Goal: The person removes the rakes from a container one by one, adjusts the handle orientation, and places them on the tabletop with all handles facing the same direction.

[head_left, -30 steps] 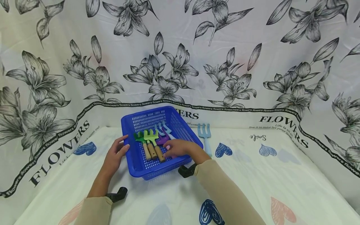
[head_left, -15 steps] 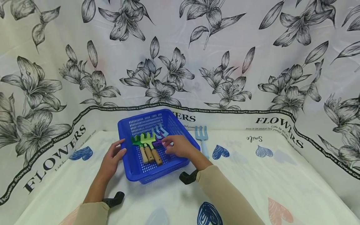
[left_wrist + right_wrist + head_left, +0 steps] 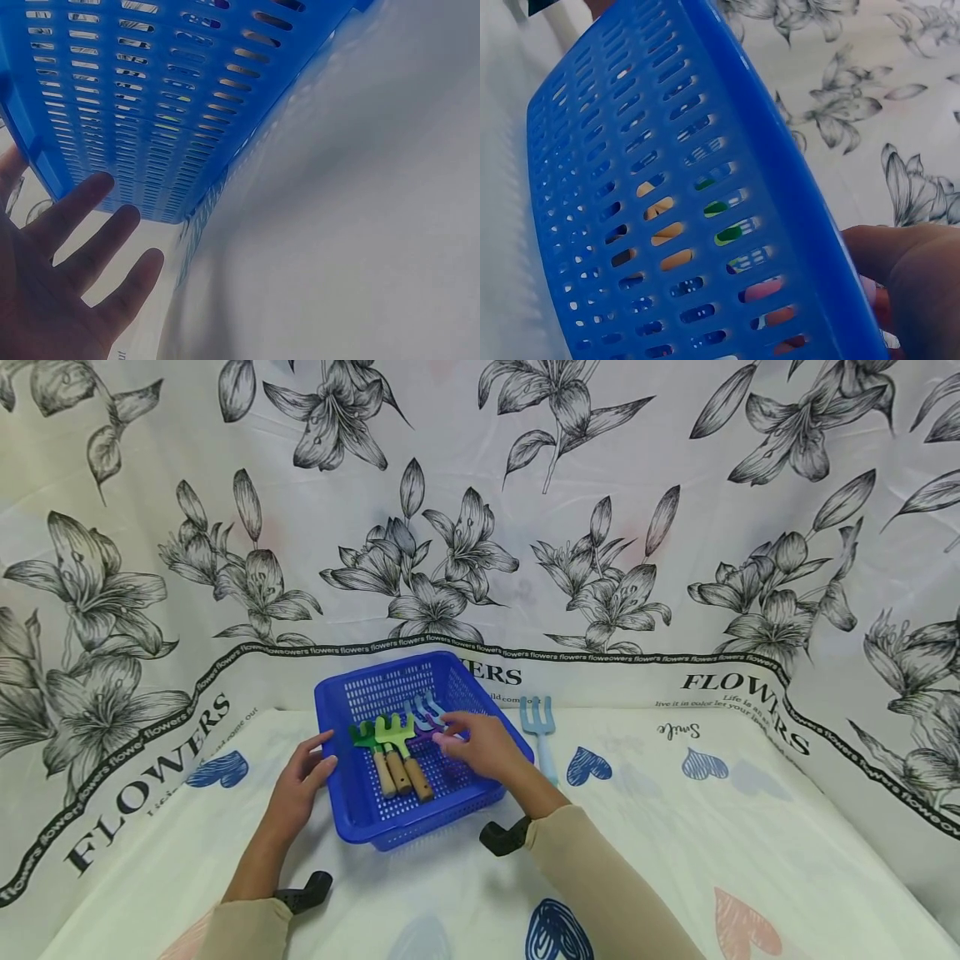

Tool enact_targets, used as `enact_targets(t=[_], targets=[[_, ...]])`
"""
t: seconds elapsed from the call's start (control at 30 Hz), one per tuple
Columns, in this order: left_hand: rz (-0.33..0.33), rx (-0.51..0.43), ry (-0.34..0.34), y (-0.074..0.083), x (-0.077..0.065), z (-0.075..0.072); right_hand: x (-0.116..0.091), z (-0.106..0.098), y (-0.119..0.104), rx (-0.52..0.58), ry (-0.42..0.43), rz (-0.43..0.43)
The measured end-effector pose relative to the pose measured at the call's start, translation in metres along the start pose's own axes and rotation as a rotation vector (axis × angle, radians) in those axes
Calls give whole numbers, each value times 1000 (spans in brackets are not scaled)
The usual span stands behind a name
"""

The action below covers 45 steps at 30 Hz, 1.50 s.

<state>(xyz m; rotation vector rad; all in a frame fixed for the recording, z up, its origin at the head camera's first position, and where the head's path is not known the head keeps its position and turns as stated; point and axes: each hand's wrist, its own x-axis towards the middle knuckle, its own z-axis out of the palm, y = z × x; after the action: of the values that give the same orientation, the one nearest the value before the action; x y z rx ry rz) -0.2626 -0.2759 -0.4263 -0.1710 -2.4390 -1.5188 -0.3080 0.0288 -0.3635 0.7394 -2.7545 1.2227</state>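
Note:
In the head view a blue perforated basket (image 3: 352,827) holds several small garden hand rakes. A light green rake (image 3: 395,732) and a dark green rake (image 3: 363,737) lie with wooden handles toward the front. Behind them are light blue rake tines (image 3: 429,706). My right hand (image 3: 483,747) reaches over the right rim and pinches a purple hand rake (image 3: 426,727) near its pink handle; the palm hides most of it. Its handle shows pink through the slots in the right wrist view. My left hand (image 3: 298,781) touches the basket's left rim, fingers extended and spread in the left wrist view.
A light blue garden fork (image 3: 538,727) stands outside the basket, just past its right rim. The basket rests on a white cloth (image 3: 660,860) printed with hearts. A floral curtain (image 3: 600,610) rises close behind it.
The head view has shifted slightly. My right hand has risen from the handles' front ends toward the purple rake's head, then shifted slightly right. My left hand stays at the left rim.

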Motion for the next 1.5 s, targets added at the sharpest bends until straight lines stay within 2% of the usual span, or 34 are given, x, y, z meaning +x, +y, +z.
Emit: enact_targets(t=[0.27, 0.43, 1.0, 1.07, 1.13, 1.23, 1.3, 1.37, 1.5], targets=[[-2, -2, 2, 1, 1, 0, -1, -5, 0, 101, 75, 24], [2, -11, 2, -1, 1, 0, -2, -6, 1, 153, 117, 2], [-30, 5, 2, -6, 4, 0, -5, -3, 4, 212, 282, -6], [-31, 5, 1, -4, 4, 0, -5, -3, 5, 236, 310, -18], [-33, 9, -2, 8, 0, -1, -6, -4, 5, 265, 337, -37], [-31, 15, 0, 9, -2, -1, -7, -3, 5, 292, 382, -56], [-30, 17, 2, 8, -2, -1, -8, -3, 5, 304, 416, -69], [-31, 19, 6, -3, 2, 0, -10, -3, 4, 320, 457, -81], [-28, 14, 5, -7, 4, 0, -13, -3, 5, 368, 551, -102]])
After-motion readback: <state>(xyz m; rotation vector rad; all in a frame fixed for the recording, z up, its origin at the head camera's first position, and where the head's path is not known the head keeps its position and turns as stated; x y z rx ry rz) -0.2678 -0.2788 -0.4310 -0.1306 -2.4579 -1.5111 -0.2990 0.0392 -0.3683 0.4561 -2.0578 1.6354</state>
